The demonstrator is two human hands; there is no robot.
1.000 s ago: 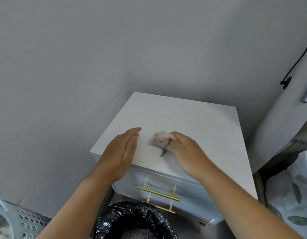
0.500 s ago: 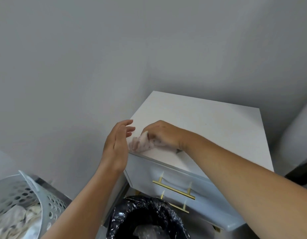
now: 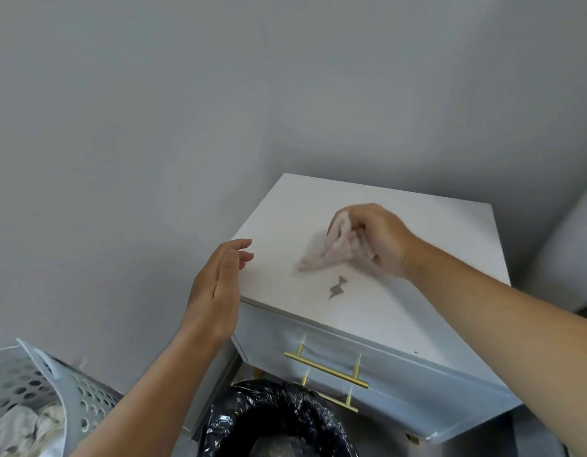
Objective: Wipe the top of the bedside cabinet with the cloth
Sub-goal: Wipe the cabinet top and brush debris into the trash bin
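The white bedside cabinet stands against a grey wall, its top facing me. My right hand is over the middle of the top, shut on a crumpled pale pink cloth that trails onto the surface and looks blurred by motion. A small grey clump of dust lies on the top just in front of the cloth. My left hand is held open and upright at the cabinet's front left corner, fingers apart, holding nothing.
A bin lined with a black bag sits below the cabinet front. The drawers have gold bar handles. A perforated grey laundry basket with cloths stands at the lower left. A white panel rises at the right.
My right hand has swept the cloth from the front left edge back toward the middle of the top, leaving a grey dust clump exposed. The left hand stays by the corner.
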